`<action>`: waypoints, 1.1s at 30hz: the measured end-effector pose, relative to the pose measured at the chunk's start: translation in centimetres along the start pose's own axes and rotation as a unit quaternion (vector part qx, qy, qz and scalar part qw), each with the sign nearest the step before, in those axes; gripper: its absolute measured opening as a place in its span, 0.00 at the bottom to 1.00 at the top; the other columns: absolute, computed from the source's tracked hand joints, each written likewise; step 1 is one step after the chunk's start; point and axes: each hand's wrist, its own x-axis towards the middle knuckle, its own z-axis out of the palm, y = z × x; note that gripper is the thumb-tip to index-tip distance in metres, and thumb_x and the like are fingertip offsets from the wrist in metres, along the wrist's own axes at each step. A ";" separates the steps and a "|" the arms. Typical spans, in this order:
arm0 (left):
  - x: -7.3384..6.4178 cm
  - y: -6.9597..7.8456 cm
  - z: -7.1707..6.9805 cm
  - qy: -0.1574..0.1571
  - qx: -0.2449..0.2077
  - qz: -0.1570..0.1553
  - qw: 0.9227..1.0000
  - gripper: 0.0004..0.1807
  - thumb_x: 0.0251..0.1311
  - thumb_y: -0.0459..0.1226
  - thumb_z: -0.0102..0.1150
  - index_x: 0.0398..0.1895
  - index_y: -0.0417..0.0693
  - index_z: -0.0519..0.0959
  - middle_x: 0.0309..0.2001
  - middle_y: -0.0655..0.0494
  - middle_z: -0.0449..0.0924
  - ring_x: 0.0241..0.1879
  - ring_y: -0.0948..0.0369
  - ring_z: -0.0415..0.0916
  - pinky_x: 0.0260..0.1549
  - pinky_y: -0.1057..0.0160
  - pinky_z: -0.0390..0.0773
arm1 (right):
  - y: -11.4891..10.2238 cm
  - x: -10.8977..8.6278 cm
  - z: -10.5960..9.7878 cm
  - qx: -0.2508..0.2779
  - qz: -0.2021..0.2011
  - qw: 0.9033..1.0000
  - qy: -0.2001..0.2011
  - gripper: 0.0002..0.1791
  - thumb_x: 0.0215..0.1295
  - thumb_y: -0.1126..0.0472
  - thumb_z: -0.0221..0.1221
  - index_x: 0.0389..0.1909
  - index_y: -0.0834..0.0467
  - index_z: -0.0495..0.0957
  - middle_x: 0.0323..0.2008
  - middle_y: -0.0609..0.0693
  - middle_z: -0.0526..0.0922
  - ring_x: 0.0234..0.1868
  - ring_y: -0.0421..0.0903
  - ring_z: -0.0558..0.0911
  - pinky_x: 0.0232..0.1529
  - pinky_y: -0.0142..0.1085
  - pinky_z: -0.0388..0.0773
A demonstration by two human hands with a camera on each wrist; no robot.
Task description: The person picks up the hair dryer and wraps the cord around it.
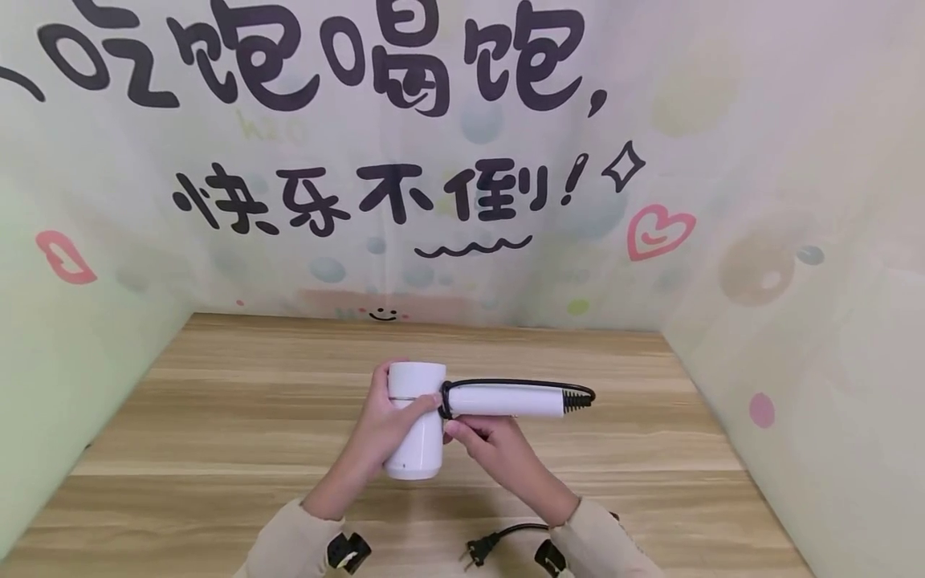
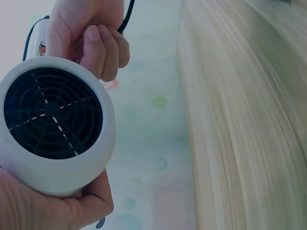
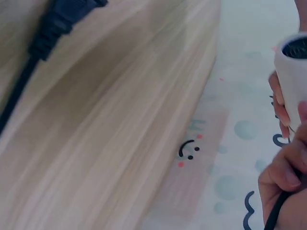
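Observation:
A white hair dryer (image 1: 415, 453) is held above the table, its barrel upright and its handle (image 1: 506, 401) pointing right. My left hand (image 1: 379, 429) grips the barrel, thumb across the front. The round dark grille (image 2: 53, 112) at one end faces the left wrist camera. A black power cord (image 1: 520, 382) loops along the handle and wraps round its base beside the barrel. Just below that wrap is my right hand (image 1: 502, 449), its fingers curled. In the right wrist view, the cord (image 3: 278, 208) runs out of these curled fingers.
The cord's two-pin plug (image 1: 480, 551) hangs or lies near the front edge of the wood-grain table (image 1: 253, 385); I cannot tell which. A printed cloth wall (image 1: 347, 273) with large black characters stands behind, and pale walls close both sides.

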 end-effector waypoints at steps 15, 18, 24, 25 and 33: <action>-0.2 -0.1 -0.6 -0.025 -0.030 -0.005 0.999 0.35 0.56 0.38 0.60 0.63 0.47 0.54 0.51 0.40 0.66 0.37 0.54 0.76 0.33 0.59 0.78 | -0.4 0.8 -1.2 0.022 0.085 0.990 -0.110 0.14 0.67 0.52 0.52 0.35 0.57 0.81 0.30 0.52 0.83 0.23 0.34 0.67 0.27 0.28 0.68; -0.3 0.0 -0.7 -0.034 -0.039 -0.007 0.999 0.38 0.53 0.39 0.64 0.64 0.48 0.54 0.51 0.40 0.66 0.38 0.54 0.76 0.33 0.59 0.78 | -0.4 0.8 -1.3 0.042 0.093 0.987 -0.125 0.12 0.67 0.54 0.53 0.40 0.58 0.79 0.32 0.54 0.83 0.24 0.34 0.67 0.27 0.27 0.68; -0.4 -0.1 -0.7 -0.035 -0.044 -0.004 0.998 0.38 0.51 0.37 0.65 0.63 0.48 0.55 0.50 0.41 0.67 0.38 0.54 0.75 0.32 0.59 0.78 | -0.5 0.9 -1.4 0.072 0.097 0.984 -0.130 0.13 0.66 0.55 0.54 0.46 0.58 0.76 0.36 0.54 0.83 0.31 0.36 0.75 0.34 0.31 0.73; -0.4 -0.1 -0.7 -0.035 -0.043 -0.003 0.998 0.38 0.51 0.37 0.65 0.63 0.48 0.55 0.50 0.41 0.68 0.38 0.54 0.75 0.32 0.59 0.77 | -0.4 0.9 -1.4 0.075 0.089 0.985 -0.129 0.14 0.66 0.55 0.54 0.47 0.59 0.76 0.36 0.55 0.83 0.33 0.36 0.76 0.36 0.32 0.74; -0.4 0.0 -0.8 -0.035 -0.033 -0.009 0.999 0.39 0.50 0.39 0.66 0.63 0.49 0.56 0.50 0.41 0.69 0.38 0.54 0.75 0.31 0.59 0.77 | -0.2 1.1 -1.5 0.069 0.056 0.988 -0.124 0.10 0.65 0.57 0.55 0.43 0.57 0.76 0.34 0.54 0.82 0.35 0.36 0.78 0.40 0.33 0.77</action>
